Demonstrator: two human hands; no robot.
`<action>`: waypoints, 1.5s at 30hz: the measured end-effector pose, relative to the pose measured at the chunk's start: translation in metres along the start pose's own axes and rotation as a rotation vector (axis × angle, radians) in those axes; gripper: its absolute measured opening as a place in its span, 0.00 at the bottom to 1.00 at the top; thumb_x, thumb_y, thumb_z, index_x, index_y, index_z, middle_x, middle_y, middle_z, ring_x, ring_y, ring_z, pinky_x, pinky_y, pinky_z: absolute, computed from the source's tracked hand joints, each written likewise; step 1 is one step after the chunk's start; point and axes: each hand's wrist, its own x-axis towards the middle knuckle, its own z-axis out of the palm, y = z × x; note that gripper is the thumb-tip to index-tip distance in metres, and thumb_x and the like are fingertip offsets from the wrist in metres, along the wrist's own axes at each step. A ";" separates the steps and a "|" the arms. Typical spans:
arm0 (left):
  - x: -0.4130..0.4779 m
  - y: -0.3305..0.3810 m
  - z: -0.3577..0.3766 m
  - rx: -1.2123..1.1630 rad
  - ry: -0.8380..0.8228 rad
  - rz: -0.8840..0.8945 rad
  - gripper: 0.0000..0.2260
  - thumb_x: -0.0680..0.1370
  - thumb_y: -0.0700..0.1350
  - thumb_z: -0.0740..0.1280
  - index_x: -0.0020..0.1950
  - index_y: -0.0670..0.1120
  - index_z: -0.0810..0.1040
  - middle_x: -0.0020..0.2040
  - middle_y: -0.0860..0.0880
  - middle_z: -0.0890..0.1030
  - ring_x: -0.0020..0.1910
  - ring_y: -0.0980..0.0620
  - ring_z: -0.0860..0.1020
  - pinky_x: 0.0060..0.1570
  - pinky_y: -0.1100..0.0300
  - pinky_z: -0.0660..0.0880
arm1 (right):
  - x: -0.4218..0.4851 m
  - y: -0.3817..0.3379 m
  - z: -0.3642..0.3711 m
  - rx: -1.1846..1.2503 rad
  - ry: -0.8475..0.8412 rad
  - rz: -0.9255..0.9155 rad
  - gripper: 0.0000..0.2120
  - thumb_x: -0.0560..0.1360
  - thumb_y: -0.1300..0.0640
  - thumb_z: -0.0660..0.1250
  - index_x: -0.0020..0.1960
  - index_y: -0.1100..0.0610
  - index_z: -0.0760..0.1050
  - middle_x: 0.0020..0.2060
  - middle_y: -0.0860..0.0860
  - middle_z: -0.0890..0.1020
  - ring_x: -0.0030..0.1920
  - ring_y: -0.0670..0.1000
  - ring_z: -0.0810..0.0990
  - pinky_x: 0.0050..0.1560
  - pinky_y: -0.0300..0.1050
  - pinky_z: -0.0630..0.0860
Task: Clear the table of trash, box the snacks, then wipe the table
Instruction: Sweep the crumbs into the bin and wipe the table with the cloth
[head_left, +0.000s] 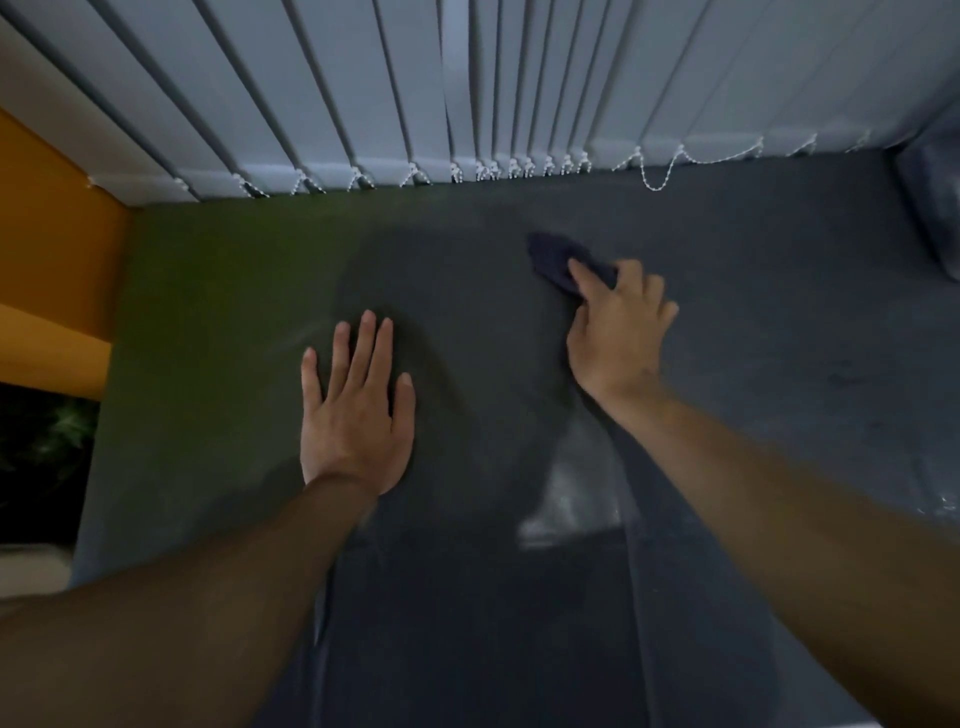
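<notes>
The left hand (353, 410) lies flat, fingers straight, on the dark grey counter (753, 322). The right hand (618, 327) grips a crumpled dark blue cloth (553, 260) against it, below pale vertical blinds (363, 88).

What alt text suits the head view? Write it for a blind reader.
A person's right hand holds a dark cloth against a dark table, while the left hand lies flat beside it. Vertical blinds hang behind.

The right hand (618, 332) covers part of the cloth (550, 254); the edge crops a grey object (935, 208).
</notes>
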 end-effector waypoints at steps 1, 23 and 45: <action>0.000 0.001 0.000 0.001 0.001 0.033 0.27 0.83 0.55 0.43 0.83 0.52 0.46 0.83 0.55 0.46 0.81 0.53 0.43 0.79 0.45 0.41 | -0.012 -0.003 -0.001 0.018 -0.009 -0.070 0.24 0.74 0.60 0.62 0.68 0.45 0.74 0.59 0.55 0.73 0.55 0.62 0.70 0.53 0.57 0.66; 0.058 0.121 -0.006 -0.129 -0.026 0.058 0.25 0.84 0.55 0.51 0.81 0.53 0.57 0.82 0.53 0.55 0.81 0.40 0.48 0.77 0.37 0.42 | -0.018 0.088 -0.021 -0.044 0.027 -0.071 0.24 0.76 0.60 0.64 0.69 0.45 0.73 0.58 0.54 0.73 0.54 0.60 0.71 0.52 0.56 0.64; 0.064 0.140 0.011 0.142 -0.127 0.003 0.32 0.79 0.68 0.36 0.80 0.58 0.34 0.82 0.56 0.37 0.79 0.37 0.36 0.73 0.29 0.42 | 0.079 0.065 -0.002 0.016 -0.119 -0.454 0.24 0.74 0.56 0.58 0.69 0.44 0.74 0.59 0.53 0.74 0.55 0.61 0.71 0.53 0.56 0.65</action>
